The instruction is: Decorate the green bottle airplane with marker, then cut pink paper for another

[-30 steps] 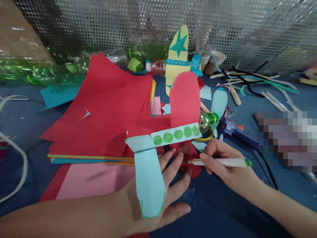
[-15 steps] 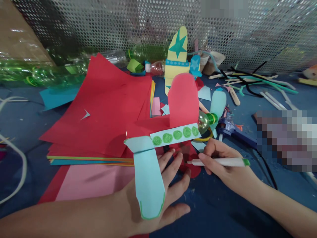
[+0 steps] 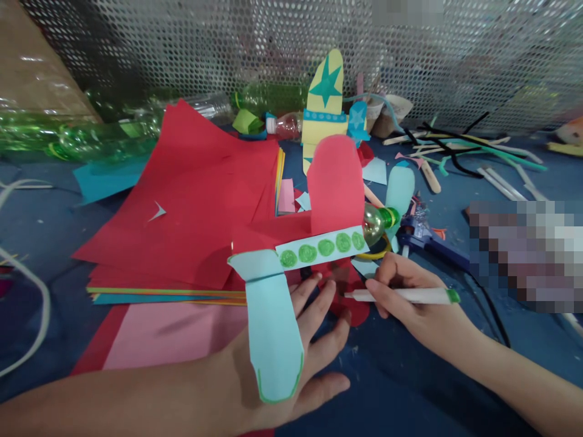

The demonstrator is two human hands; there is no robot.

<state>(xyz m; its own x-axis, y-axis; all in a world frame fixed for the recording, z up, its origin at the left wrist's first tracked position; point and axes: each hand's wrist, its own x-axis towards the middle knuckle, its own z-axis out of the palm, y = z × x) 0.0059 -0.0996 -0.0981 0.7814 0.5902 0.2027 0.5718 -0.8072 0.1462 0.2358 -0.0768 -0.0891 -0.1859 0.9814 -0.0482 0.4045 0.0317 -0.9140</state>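
Note:
A toy plane made from a plastic bottle (image 3: 375,222) wrapped in red paper lies in front of me, nose to the right. Along its side runs a pale strip with green dots (image 3: 325,247). Its red wings (image 3: 337,182) stick out on both sides. A light blue tail piece (image 3: 274,340) edged partly in green hangs over the back of my left hand (image 3: 314,334), whose fingers are spread under the plane, by the near red wing (image 3: 357,309). My right hand (image 3: 405,291) is closed round a white marker with a green end (image 3: 428,296), its tip at that wing.
Stacked coloured paper (image 3: 195,200) lies at left. A yellow paper-covered plane (image 3: 325,115) stands behind. At right are a blue glue gun (image 3: 428,240) with a cord, pipe cleaners (image 3: 469,145) and a blurred-out object. Green bottles (image 3: 109,136) line the perforated metal screen (image 3: 255,42).
Almost nothing differs. The whole view has shifted very slightly; both hands, the marker and the plane keep their places.

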